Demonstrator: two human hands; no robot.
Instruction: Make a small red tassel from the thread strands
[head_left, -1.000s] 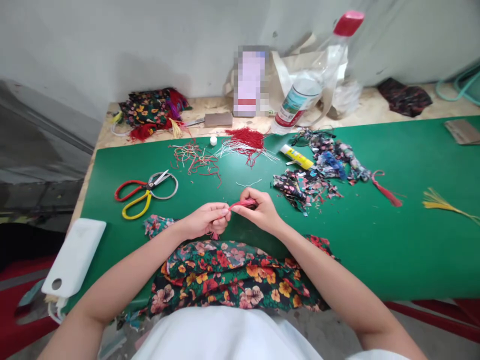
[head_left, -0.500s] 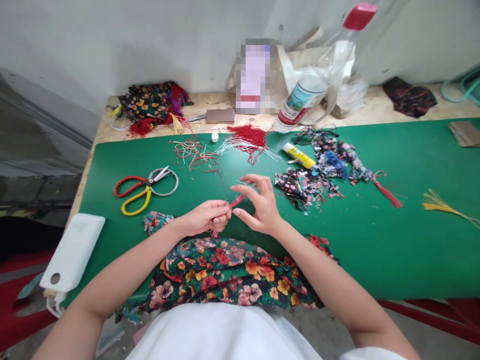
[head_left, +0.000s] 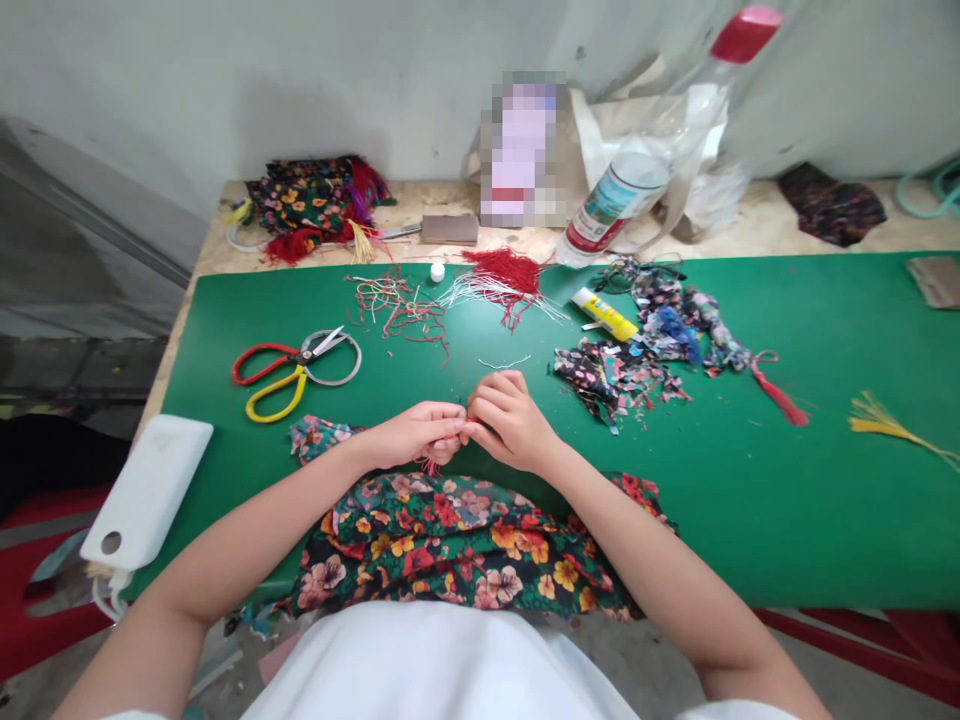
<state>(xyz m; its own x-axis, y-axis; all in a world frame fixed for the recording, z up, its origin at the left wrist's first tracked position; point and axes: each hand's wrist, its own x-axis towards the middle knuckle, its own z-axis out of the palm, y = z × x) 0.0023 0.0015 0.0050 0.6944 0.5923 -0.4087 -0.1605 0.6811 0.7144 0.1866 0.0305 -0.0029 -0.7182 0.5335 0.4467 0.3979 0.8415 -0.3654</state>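
At the left of the frame, low, a white device (head_left: pixel 150 485) lies slanted near the edge of the green mat (head_left: pixel 787 530). To its right are the scissors (head_left: pixel 277 405), with parted blades lying across a grey ring (head_left: pixel 359 362), and in the upper left there is a floral bundle (head_left: pixel 296 205). Toward the upper centre come the loose threads (head_left: pixel 394 303). In the middle, the left hand (head_left: pixel 420 436) is narrow, with its fingers folded around a pink tassel (head_left: pixel 430 466), whose strands come out below this hand, just above the floral cloth (head_left: pixel 450 550) at the bottom centre. The right hand (head_left: pixel 514 425) has curled fingers and meets the left one at the fingertips; whether it also grips the tassel I cannot tell, because the fingers hide this place. Above the hands are the red threads (head_left: pixel 506 275). Right of centre, a bottle (head_left: pixel 615 205) stands above the glue stick (head_left: pixel 606 315) and the scraps (head_left: pixel 592 375). Farther right lies another tassel (head_left: pixel 780 395), also pink, and near the right edge a yellow tassel (head_left: pixel 881 418).
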